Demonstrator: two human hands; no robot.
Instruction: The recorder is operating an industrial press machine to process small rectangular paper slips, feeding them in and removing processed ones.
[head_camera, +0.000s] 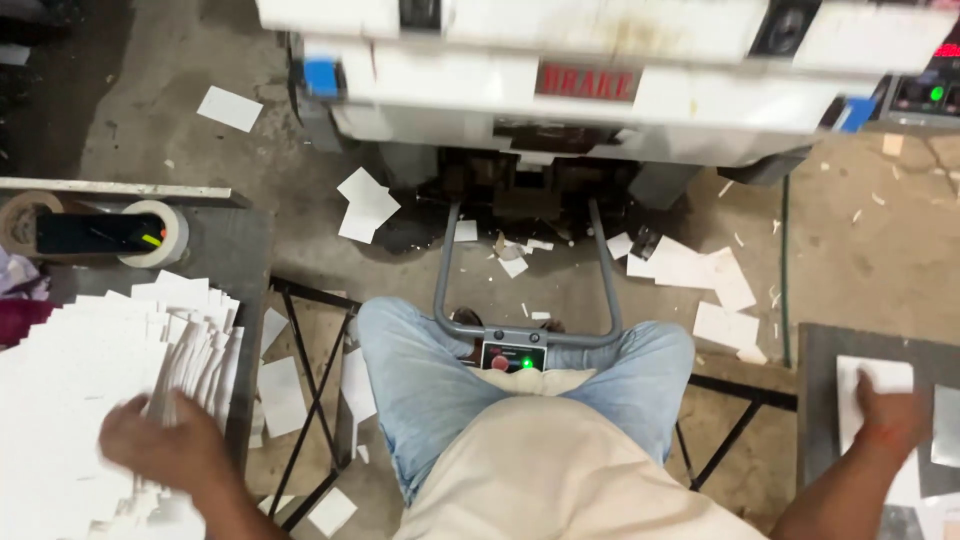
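Observation:
I sit on a stool facing a white machine (600, 80), my knees in light blue jeans below it. My left hand (165, 445) lies on a big fanned pile of white paper sheets (90, 400) on a table at my left, fingers spread over the sheets; it is blurred. My right hand (888, 418) rests flat on a white sheet (870, 378) lying on a grey table (820, 400) at my right. Whether either hand grips a sheet is not visible.
A grey metal bar frame with a small control box showing a green light (512, 355) stands between my knees. Tape rolls (160, 232) sit at the back of the left table. White paper scraps (700, 275) litter the concrete floor. A black metal frame (310, 400) stands by my left leg.

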